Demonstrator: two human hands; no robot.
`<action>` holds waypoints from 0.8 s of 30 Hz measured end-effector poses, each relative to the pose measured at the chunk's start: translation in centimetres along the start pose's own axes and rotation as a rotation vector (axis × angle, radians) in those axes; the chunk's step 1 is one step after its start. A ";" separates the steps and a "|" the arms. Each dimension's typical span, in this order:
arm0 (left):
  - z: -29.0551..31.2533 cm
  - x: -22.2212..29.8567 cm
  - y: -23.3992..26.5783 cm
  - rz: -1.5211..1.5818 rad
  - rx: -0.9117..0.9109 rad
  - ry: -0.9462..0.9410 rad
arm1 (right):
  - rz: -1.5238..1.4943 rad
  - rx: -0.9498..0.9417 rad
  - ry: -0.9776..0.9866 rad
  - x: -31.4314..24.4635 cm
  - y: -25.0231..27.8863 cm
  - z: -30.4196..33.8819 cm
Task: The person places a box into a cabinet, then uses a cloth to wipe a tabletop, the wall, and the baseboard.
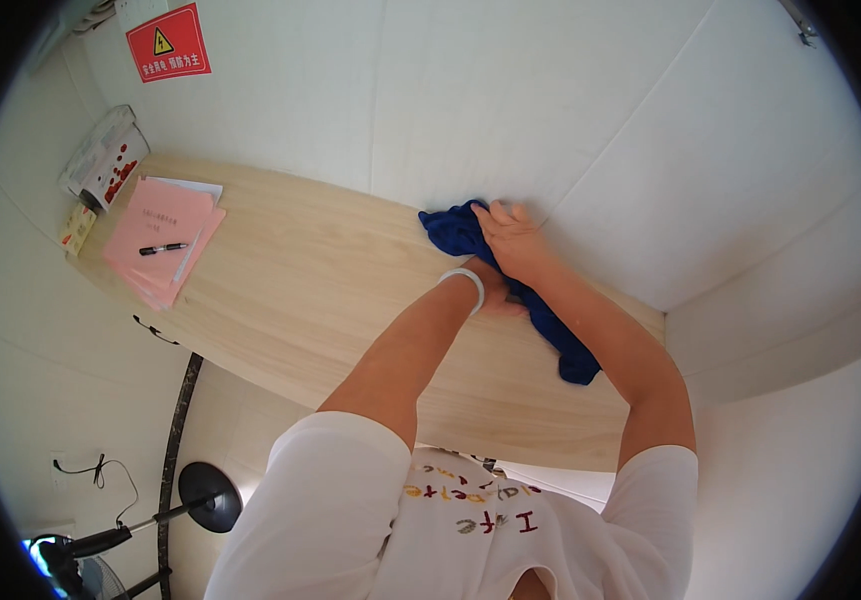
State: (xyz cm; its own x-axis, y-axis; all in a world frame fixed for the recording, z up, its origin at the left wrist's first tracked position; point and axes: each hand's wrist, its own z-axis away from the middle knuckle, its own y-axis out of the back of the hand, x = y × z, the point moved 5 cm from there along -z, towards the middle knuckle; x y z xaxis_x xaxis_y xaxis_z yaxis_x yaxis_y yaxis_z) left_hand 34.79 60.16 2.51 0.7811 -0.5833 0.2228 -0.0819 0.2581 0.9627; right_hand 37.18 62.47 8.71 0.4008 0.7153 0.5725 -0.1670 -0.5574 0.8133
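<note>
Currently under the hands: one blue cloth (447,230), crumpled into a long strip, lying slantwise on the pale wood-grained worktop (300,250); upper end near the white wall (500,100), lower end reaching back toward the person.
Cloth, reason for position: judged to be borne on from above, so that it stays against the surface while the hands work it near the wall.
Right hand (515,240): on the upper part of the cloth, back of the hand upward, fingers laid over the fabric and slightly bent; pressing or gripping, cannot tell.
Left hand (493,290): lower, at the middle of the cloth, partly hidden; whether it grasps the fabric cannot be told.
Right arm: bent, elbow out to the side, forearm slanting forward and leftward beside the lower cloth.
Left arm: extended forward and to the right, white band (477,283) at the wrist; both arms converge, seemingly to share the pressure.
Left end of worktop: pink folders (150,225) in a pile, black pen (163,249) on top, white box (110,165) and small yellow box (78,228) nearby; well apart from the cloth, probably kept there out of the way.
</note>
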 end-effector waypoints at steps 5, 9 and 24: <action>0.6 1.2 1.2 -0.074 -0.176 0.028 | 0.062 0.061 0.062 1.3 0.4 2.1; -0.8 -1.1 -2.3 -0.028 0.018 0.013 | 0.249 0.087 0.113 -1.1 1.6 -1.5; 0.0 0.7 0.5 0.131 0.186 -0.067 | 0.232 0.019 -0.041 -1.6 -1.3 -1.9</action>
State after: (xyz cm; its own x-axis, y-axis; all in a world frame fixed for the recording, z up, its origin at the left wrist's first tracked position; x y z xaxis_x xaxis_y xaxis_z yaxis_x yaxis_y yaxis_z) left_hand 35.27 59.90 3.13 0.7138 -0.6057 0.3516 -0.2975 0.1923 0.9352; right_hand 35.07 62.84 6.88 0.3898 0.5492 0.7392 -0.2419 -0.7134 0.6577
